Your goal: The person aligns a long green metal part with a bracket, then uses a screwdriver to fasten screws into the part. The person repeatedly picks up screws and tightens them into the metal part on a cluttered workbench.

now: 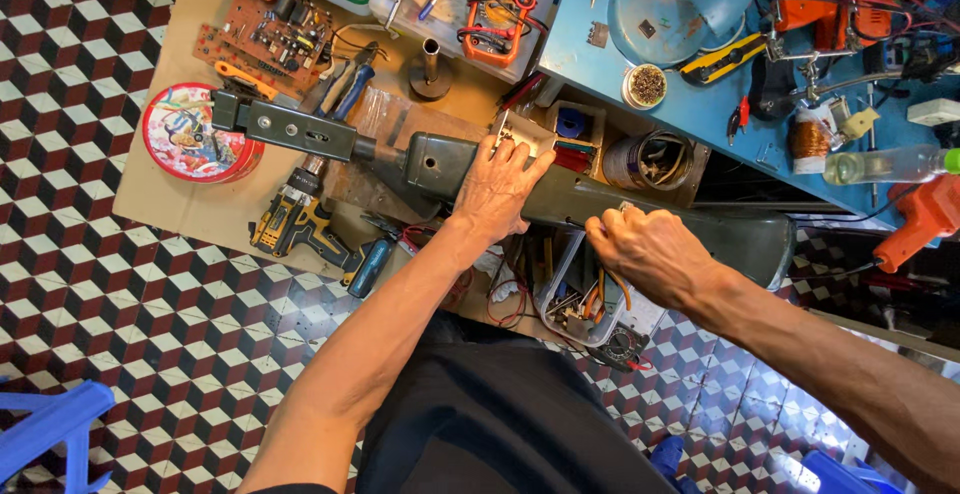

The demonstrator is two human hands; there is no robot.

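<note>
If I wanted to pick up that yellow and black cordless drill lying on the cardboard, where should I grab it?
Probably by the cordless drill's handle, the narrow black and yellow neck between body and base. Come from above on the floor side: the drill lies flat there, while the long grey-green housing crowds its other side.

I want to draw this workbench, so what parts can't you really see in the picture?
All in the head view:
- The grey-green metal housing: its middle is covered by the left hand and right hand.
- What the right hand's fingertips pinch: too small and hidden under the fingers.
- The tray of small parts: partly hidden by the right hand and the housing.
- The blue plastic stool: cut off by the left edge.
</note>
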